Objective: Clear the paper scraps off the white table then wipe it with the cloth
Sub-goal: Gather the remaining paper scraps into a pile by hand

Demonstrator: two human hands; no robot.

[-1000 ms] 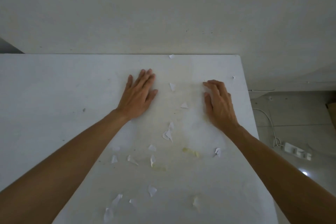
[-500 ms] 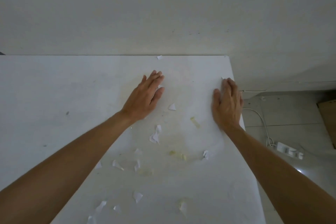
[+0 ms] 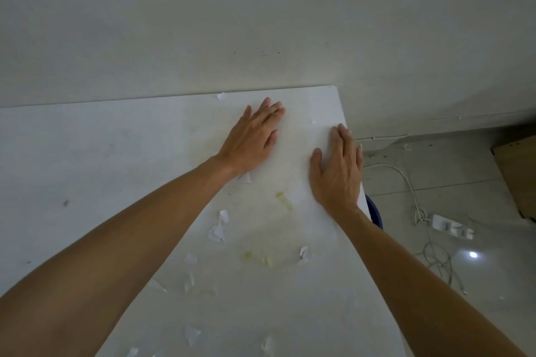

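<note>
Both hands flat on the white table (image 3: 87, 159), fingers straight and pressed together, gripping nothing. Left hand (image 3: 251, 139) sits mid-table near the far edge; right hand (image 3: 339, 171) lies along the right edge. Paper scraps (image 3: 219, 227) are scattered between the forearms, one more (image 3: 221, 95) at the far edge. No cloth in sight.

Plain pale wall (image 3: 261, 23) behind. Right, on glossy tiled floor (image 3: 478, 188): white power strip (image 3: 451, 224) with white cable (image 3: 406, 180) looping toward the wall; grey cords (image 3: 441, 262) coiled nearby; brown cardboard box (image 3: 519, 171) at the frame's edge; blue rim (image 3: 375, 211), partly hidden.
</note>
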